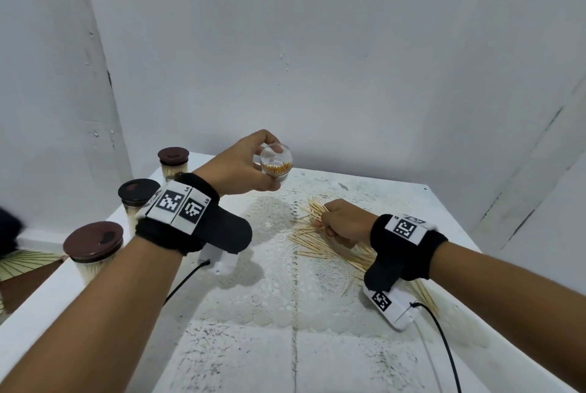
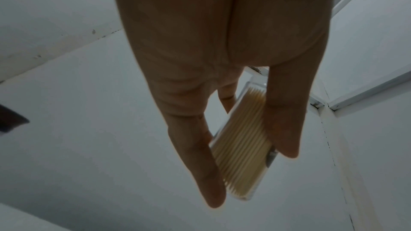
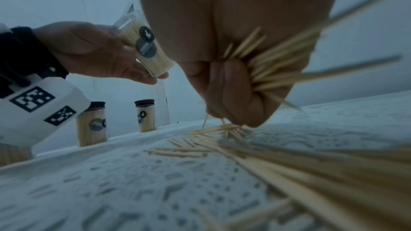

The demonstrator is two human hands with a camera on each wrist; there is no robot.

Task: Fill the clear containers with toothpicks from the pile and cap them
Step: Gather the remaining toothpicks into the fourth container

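Clear plastic container (image 1: pixel 276 164), uncapped and partly filled with toothpicks, tilted above the white tabletop (image 1: pixel 241 345) in the left hand (image 1: pixel 244 167), grip curled round it. Right hand (image 1: pixel 344 222) clenched on a bundle from the pile (image 1: pixel 320 245) on the lace mat (image 1: pixel 272 284). Three brown-capped jars (image 1: pixel 92 250) along the left edge.

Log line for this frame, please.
left hand: holds open container, part-filled | right hand: grips toothpicks at pile | capped jars: three
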